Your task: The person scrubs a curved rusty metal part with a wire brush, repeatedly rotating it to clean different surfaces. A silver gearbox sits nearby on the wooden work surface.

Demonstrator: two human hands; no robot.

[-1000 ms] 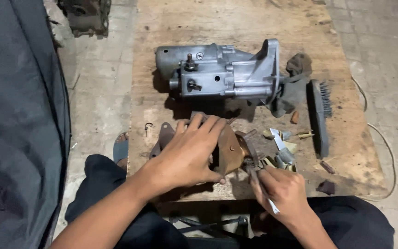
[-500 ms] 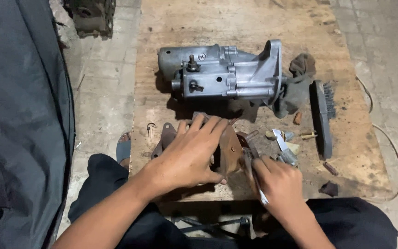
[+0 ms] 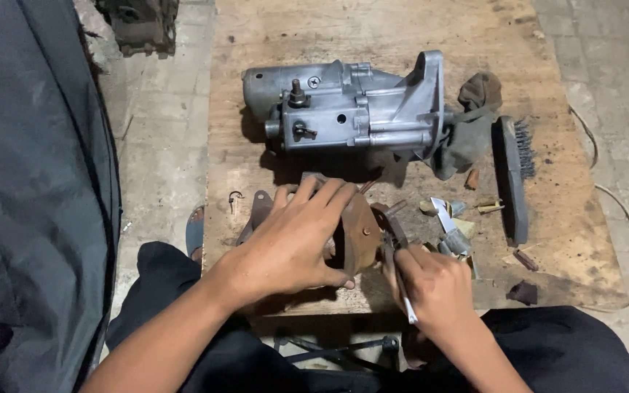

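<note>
Hands are kept as before: the left hand (image 3: 293, 244) is spread over a rusty round part (image 3: 358, 236) on the desk (image 3: 373, 29), while the right hand (image 3: 434, 287), just beside it, has been shifted slightly closer, gripping pliers (image 3: 394, 240). Beyond them, a grey starter motor (image 3: 351, 109) is left unmoved.

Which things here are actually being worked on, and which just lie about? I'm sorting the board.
In hand:
left hand on rusty round housing
right hand holding pliers

Lying about:
grey starter motor
wire brush
dark rag
small hook
</note>
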